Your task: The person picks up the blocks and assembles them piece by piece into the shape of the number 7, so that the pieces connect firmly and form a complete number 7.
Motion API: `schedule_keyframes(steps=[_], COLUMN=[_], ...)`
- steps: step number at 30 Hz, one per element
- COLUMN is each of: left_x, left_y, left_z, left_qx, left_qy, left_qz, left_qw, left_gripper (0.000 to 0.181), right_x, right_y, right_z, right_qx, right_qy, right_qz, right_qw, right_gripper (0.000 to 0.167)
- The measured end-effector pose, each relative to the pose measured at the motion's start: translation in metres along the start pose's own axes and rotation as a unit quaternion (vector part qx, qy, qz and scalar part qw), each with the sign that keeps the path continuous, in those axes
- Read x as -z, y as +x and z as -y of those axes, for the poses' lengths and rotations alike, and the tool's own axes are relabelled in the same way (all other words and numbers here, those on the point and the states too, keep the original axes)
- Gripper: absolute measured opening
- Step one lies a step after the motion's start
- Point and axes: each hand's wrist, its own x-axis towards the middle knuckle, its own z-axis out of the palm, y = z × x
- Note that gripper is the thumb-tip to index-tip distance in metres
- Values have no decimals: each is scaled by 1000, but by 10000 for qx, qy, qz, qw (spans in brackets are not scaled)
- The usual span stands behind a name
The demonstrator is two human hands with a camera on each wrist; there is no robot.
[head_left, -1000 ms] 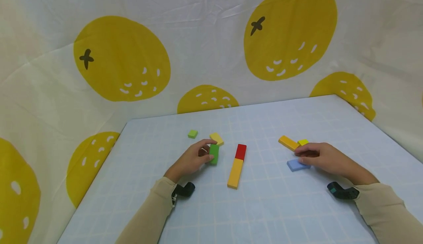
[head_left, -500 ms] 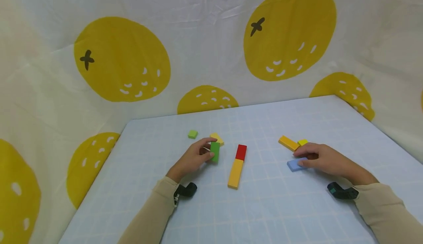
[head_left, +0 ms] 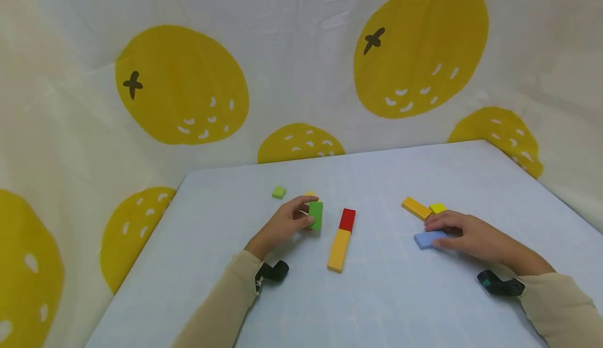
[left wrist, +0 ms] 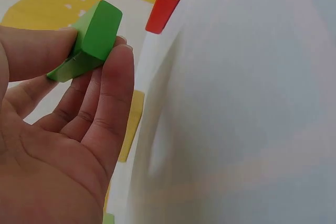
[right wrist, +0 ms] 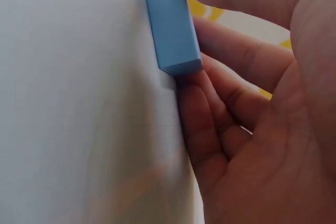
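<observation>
In the head view my left hand (head_left: 282, 225) pinches a green block (head_left: 315, 216) between thumb and fingers and holds it upright over the table. The left wrist view has the same green block (left wrist: 100, 30) tilted at the fingertips. Just right of it, a red block (head_left: 347, 220) lies end to end with an orange-yellow block (head_left: 339, 251). My right hand (head_left: 480, 240) grips a flat blue block (head_left: 426, 239) at its right end, the thumb on the near side. From the right wrist, that blue block (right wrist: 173, 24) appears low against the tabletop, fingers curled behind it.
Behind my left hand lies a pale yellow block (head_left: 309, 193), mostly hidden, with a small light green block (head_left: 279, 192) to its left. An orange block (head_left: 416, 208) and a bright yellow block (head_left: 437, 208) lie just beyond my right fingers. A fruit-print curtain (head_left: 301, 76) hangs behind the table.
My left hand has drifted slightly right with the green block, nearer the red block, covering more of the pale yellow one. My right hand stays at the blue block, its thumb shifted slightly.
</observation>
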Motion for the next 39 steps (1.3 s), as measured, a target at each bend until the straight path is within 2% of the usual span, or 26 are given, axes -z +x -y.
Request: schedule_keyframes(steps=[6, 13, 20, 24, 27, 35, 39], left_x=[-5, -5, -7, -6, -7, -10, -11], left_y=[3, 16, 27, 34, 39, 51, 53], left_z=[-1, -6, -15, -19, -17, -16, -16], left_qx=[80, 266, 111, 84, 123, 356, 333], left_qy=[-1, -211, -586, -657, -672, -575, -690], left_qz=[-36, -11, -35, -99, -98, -167, -201], left_qw=[10000, 9994, 9982, 9978, 9976, 9976, 9969], left_gripper=[48, 49, 50, 50, 51, 49, 49], right_x=[0, -2, -2, -3, -5, -4, -3], right_y=[-2, -3, -3, -2, -2, -3, -3], right_z=[-1, -1, -1, 1, 1, 2, 3], right_qx=[35, -67, 82, 18, -97, -84, -125], right_qy=[170, 204, 256, 356, 349, 203, 219], right_qz=[-54, -30, -97, -68, -38, -73, -42], right_qw=[9998, 9998, 9996, 9993, 9993, 9997, 9997], right_gripper=[30, 30, 29, 29, 29, 31, 33])
